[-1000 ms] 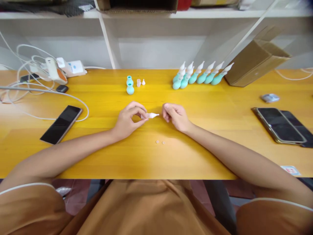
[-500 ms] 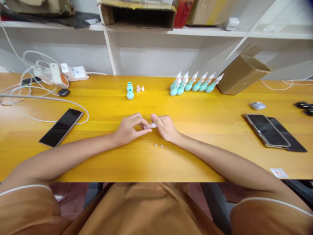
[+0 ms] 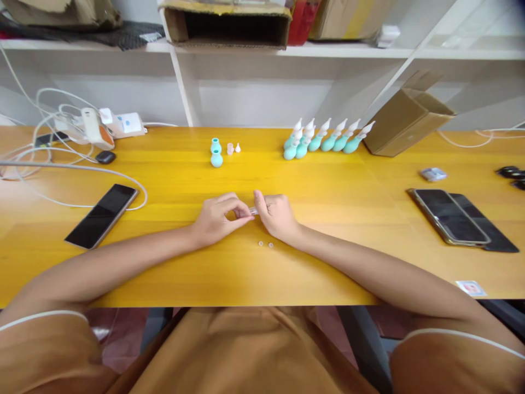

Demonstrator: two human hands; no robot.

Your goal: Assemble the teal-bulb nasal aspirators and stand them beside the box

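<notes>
At far left of the yellow table [image 3: 172, 180] — white cables [image 3: 36, 158], a white charger block [image 3: 123, 123] and a small black pod [image 3: 105, 157]; nearer the person, a black phone [image 3: 101, 215] lying face up.

Centre back: two teal bulbs [image 3: 216, 154] standing upright, with two small pale caps [image 3: 233, 148] just beside them.

Centre front: left hand [image 3: 217, 219], fingers curled, thumb and forefinger pinched on the left end of a small translucent nozzle [image 3: 254, 210]. Only a short piece of the nozzle shows between the hands. Its long axis runs left to right, level with the table edge, lifted just off the surface. Right hand [image 3: 276, 215] — fingers folded over the nozzle's right end, closed on it; the tip is hidden inside the grip. Both hands are equally near, meeting at the part. Two tiny clear rings [image 3: 265, 244] lie on the table just in front of the right wrist, untouched.

Right of centre, back: a row of assembled teal bulbs with white tips [image 3: 324, 141], leaning right. Beside them a tilted cardboard box [image 3: 404, 117]. Far right: a small wrapped packet [image 3: 432, 174] and two dark phones [image 3: 459, 219].

Change from one second ago: the right hand, then apart from the nozzle's exposed tip, has closed onto it.
</notes>
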